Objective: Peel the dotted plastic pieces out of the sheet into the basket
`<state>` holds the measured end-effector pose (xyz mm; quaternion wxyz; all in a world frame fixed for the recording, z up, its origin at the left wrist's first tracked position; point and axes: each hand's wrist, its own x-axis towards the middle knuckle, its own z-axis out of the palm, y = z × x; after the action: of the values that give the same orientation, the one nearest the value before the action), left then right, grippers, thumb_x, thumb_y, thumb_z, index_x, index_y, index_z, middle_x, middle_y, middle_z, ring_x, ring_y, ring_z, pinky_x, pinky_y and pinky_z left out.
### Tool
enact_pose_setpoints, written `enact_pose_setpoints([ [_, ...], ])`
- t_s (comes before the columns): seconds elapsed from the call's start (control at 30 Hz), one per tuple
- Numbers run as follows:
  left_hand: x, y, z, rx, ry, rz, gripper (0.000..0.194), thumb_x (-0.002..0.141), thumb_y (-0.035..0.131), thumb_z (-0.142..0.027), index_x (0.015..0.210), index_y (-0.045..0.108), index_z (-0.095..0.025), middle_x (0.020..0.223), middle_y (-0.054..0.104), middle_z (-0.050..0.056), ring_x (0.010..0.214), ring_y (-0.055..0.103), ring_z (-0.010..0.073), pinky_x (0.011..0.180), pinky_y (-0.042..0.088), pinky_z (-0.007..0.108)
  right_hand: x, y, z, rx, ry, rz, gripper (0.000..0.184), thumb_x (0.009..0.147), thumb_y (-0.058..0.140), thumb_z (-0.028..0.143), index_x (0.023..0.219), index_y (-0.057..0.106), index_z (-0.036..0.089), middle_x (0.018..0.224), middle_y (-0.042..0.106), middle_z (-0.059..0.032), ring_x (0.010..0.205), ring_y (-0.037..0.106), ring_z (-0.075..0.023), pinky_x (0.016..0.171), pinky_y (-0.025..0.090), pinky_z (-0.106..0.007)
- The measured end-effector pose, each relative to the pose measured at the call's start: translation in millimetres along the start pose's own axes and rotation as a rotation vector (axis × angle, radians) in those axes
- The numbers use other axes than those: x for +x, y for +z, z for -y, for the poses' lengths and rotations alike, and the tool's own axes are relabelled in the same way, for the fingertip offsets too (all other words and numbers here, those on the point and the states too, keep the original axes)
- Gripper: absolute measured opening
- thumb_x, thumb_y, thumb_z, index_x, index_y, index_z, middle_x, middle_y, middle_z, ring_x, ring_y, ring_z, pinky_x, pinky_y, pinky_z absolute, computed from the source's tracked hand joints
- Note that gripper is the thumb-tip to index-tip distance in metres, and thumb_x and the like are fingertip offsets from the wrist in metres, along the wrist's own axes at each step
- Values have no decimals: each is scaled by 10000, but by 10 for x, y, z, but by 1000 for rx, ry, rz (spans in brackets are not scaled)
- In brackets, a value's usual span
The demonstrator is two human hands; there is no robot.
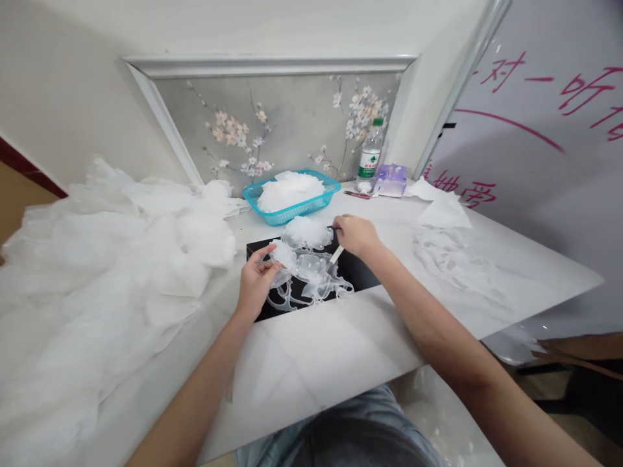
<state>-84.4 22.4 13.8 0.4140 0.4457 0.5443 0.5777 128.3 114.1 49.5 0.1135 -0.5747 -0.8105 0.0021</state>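
Observation:
A translucent white openwork sheet (314,267) with rounded, curling outlines lies over a flat black board (357,269) at the table's front edge. My left hand (256,277) has its thumb and fingertips closed on a small rounded white piece (285,255) at the sheet's left side. In my right hand (357,235) is a slim tool with a pale flat end (337,253), which points down at the sheet's right part. Its exact kind is not clear. A fluffy white pile (307,232) sits at the board's far edge, between my hands.
A large heap of thin white sheets (121,259) covers the table's left side. Behind the board stands a blue plastic basket (292,213) of white pieces. A water bottle (370,155), a purple packet (390,180), red-handled snips (357,194) and white scraps (452,259) are to the right.

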Motion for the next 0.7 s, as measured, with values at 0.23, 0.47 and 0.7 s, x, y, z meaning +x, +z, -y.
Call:
enact_pose_setpoints([
  [0.23,-27,23,-7,153,162,72,457,667,635,-179,1122,582,-189,1220,573,75,615,546,56,593,472,204,-244,199,682,495,-376,-28,252,849,527,381,980,622,189,957,675,-21,730,593,-114,648,385,-227],
  [0.47,-34,26,-20,225,235,174,447,693,608,-175,1139,578,-192,1250,553,87,591,527,55,549,482,202,-308,253,728,459,-311,-39,219,851,501,325,959,649,205,917,699,-20,760,627,-151,642,387,-249],
  [0.7,-44,42,-30,171,176,135,470,665,606,-158,1133,590,-189,1242,565,76,592,500,53,552,465,193,-368,258,795,337,-351,-97,227,868,426,255,894,645,202,940,692,-20,849,639,-177,620,380,-255],
])
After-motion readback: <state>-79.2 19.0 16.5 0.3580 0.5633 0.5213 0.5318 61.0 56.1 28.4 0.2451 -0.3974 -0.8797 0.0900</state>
